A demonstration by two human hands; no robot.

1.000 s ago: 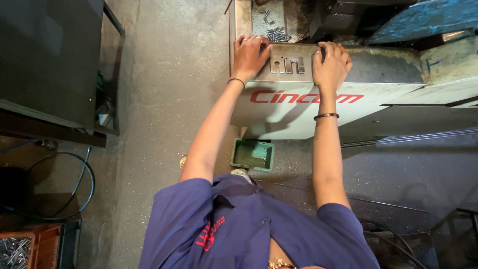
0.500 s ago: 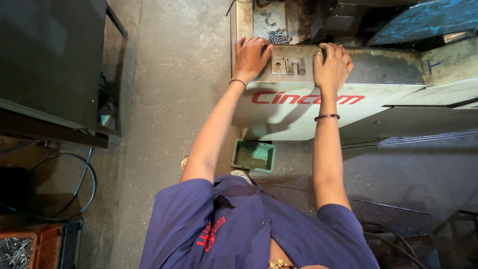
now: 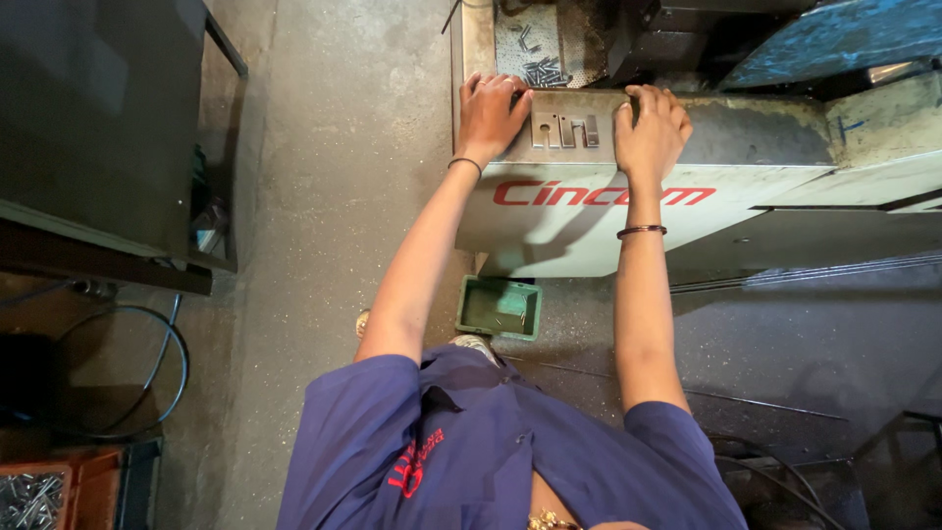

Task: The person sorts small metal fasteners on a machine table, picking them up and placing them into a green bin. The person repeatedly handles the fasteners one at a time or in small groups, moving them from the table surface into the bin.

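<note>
Both hands sit almost where they were a second ago; only the left hand has crept a touch toward the far edge of the ledge, fingers now curled over it. Left hand is spread, palm down on the grey machine ledge, not gripping anything I can see. Right hand also lies flat and loose on the same ledge, fingers bent at the far edge, nothing held. Between the two hands, just beside each, lies the small metal plate with slots, long axis running hand to hand, left-right across the ledge. Plate touches neither hand clearly; the left fingertips look a hair nearer, right thumb side is about as close, hard to call. Just beyond the left hand, away from the body, sits a tray of small metal pins, pins scattered and a bunch just past the fingertips. Below both wrists, toward the body, hangs the white machine panel, and under it on the floor a green bin near the person's feet. Thin bracelets on both wrists.
</note>
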